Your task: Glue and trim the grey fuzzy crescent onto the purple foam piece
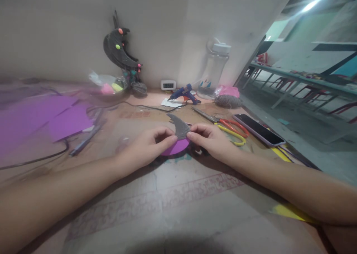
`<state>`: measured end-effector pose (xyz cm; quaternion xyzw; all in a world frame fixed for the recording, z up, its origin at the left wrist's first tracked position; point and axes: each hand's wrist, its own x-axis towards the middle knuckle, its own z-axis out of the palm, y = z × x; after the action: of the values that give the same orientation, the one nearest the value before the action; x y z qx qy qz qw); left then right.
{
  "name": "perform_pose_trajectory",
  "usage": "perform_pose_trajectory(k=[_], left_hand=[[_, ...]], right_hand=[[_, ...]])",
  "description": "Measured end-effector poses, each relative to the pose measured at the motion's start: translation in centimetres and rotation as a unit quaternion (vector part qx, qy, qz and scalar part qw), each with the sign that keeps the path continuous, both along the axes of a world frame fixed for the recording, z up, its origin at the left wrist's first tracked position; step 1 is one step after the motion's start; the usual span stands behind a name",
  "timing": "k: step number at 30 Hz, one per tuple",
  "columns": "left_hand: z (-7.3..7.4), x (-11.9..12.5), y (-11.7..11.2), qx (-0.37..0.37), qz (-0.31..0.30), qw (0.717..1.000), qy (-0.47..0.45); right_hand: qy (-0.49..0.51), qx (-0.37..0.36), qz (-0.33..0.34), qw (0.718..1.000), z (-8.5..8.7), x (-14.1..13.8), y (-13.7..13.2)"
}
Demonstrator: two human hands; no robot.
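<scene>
Between my two hands is a grey curved piece (181,127) with a pointed tip bending up to the left; its surface looks like wound yarn. Under its wide lower end shows a rounded purple piece (177,147); whether the two are joined, I cannot tell. My left hand (160,140) pinches the lower left edge with thumb and fingers. On the other side, my right hand (208,138) pinches the lower right edge. Just beyond the right hand lie scissors (232,127) with orange and yellow handles.
A blue glue gun (184,93) rests near a small digital clock (168,84) and a water bottle (214,71). Grey yarn (228,100) and a phone (259,129) are at right. Purple sheets (69,118) lie left, below a dark crescent decoration (115,49). A cable (134,105) crosses behind.
</scene>
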<state>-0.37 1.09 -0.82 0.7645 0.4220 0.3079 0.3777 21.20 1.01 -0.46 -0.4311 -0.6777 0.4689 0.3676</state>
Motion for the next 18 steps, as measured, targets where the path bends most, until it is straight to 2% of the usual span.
perform_pose_trajectory(k=[7,12,18], left_hand=[[0.19,-0.11,-0.14,0.010,-0.016,1.000,-0.004],[0.26,-0.22,0.32,-0.038,-0.025,0.999,-0.026],[-0.03,-0.30,0.38,-0.080,-0.006,0.996,-0.033]], right_hand=[[0.004,-0.030,0.006,1.000,0.18,0.03,-0.16],[0.018,-0.063,0.036,0.997,0.11,0.15,0.08],[-0.009,-0.045,0.087,0.995,0.25,0.03,-0.28]])
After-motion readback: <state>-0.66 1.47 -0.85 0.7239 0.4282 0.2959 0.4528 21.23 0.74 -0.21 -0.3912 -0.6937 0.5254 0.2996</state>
